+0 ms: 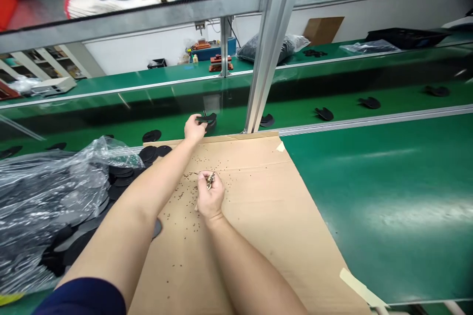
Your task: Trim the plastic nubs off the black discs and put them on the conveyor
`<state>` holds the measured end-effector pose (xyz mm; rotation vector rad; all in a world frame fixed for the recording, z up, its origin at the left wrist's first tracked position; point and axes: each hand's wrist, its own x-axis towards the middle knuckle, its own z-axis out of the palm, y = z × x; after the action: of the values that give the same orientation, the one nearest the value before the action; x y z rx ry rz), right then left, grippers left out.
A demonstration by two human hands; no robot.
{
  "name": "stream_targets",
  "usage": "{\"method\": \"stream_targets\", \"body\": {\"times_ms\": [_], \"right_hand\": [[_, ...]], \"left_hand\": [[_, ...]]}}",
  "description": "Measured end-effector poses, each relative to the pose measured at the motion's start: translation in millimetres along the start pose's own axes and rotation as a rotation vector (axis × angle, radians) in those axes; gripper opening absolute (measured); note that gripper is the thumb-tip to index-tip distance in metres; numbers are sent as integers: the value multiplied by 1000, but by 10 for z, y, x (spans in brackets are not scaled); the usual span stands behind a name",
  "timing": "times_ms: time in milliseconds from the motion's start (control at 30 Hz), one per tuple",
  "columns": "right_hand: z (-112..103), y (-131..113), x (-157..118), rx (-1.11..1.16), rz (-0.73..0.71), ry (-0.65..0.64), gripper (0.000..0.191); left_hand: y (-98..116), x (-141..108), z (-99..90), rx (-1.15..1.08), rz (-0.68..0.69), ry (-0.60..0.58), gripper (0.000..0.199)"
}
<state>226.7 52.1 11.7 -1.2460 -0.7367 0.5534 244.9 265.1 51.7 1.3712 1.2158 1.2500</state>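
Your left hand (194,129) is pinching a flat black piece (207,119) by its edge, just past the far rim of the cardboard sheet (251,241). The piece is looking thin, light and perhaps a little flexible, so its rim is offering the easiest hold; the material itself is hard to tell from here. Your right hand (210,199) is clenching a small metal tool (210,180) above the cardboard, with only its tip showing, so its exact kind stays unclear. It is looking smooth and may slip, making a firm grip around its body the safest. Dark specks (186,192) are lying scattered around that hand. On your left, a clear plastic bag (44,202) is partly covering a heap of similar black pieces (121,177), and more are sitting spaced along the green counter (324,113).
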Motion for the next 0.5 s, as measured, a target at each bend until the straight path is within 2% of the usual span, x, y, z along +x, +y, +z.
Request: {"method": "stream_targets", "body": {"times_ms": [167, 300, 400, 500], "right_hand": [[-31, -4, 34, 32, -28, 8, 19], [-50, -51, 33, 35, -105, -33, 25], [-28, -81, -18, 35, -156, -130, 30], [-5, -62, -74, 51, -135, -250, 35]], "left_hand": [[219, -761, -629, -233, -110, -4, 33], [206, -1450, -1153, -303, -150, -34, 41], [121, -1795, -1401, -329, -197, -59, 54], [-2, -1941, -1513, -374, -204, -72, 59]]}}
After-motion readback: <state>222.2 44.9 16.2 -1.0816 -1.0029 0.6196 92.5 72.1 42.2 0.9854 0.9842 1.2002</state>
